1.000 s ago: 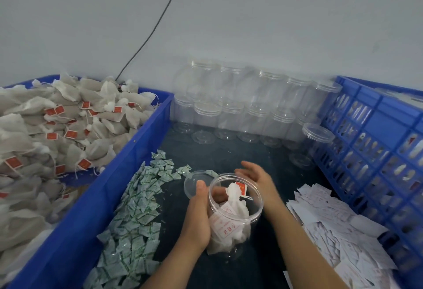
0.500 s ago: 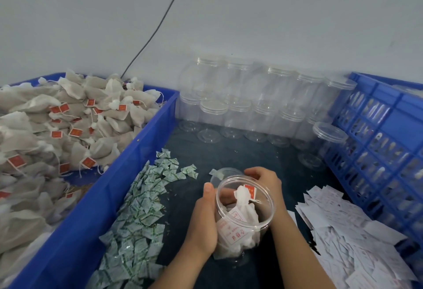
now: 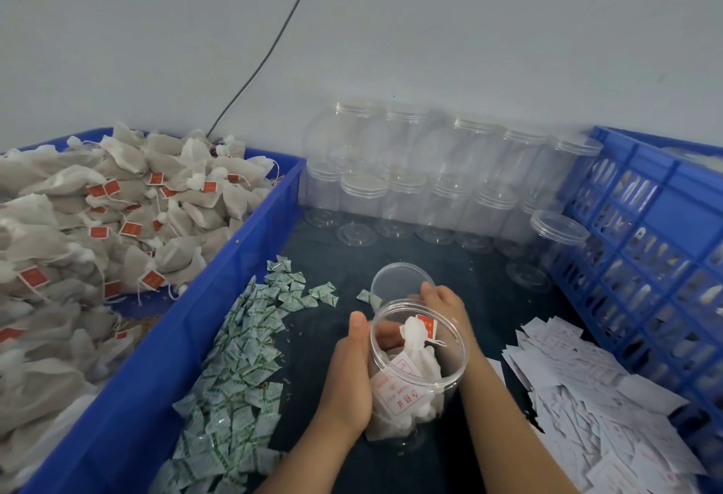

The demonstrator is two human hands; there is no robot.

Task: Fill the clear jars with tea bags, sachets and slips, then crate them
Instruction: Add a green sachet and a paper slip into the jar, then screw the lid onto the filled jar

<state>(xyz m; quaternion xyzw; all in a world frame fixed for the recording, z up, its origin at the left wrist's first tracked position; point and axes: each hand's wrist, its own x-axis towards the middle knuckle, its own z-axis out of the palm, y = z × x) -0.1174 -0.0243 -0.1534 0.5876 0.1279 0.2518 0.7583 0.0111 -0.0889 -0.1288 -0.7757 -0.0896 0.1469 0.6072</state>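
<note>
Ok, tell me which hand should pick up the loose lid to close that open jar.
Right, probably. The right hand lies beside the round clear plastic lid behind the open clear plastic jar, while the left hand grips the jar's side, steadying it.

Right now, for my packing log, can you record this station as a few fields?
jar: open, upright, tea bags and a printed slip inside
left hand: grips the jar's left side
right hand: at the jar's far rim; grip unclear
lid: on the table behind the jar
sachets: loose pile left of the jar
slips: pile to its right
crate: blue, at the right edge
</note>
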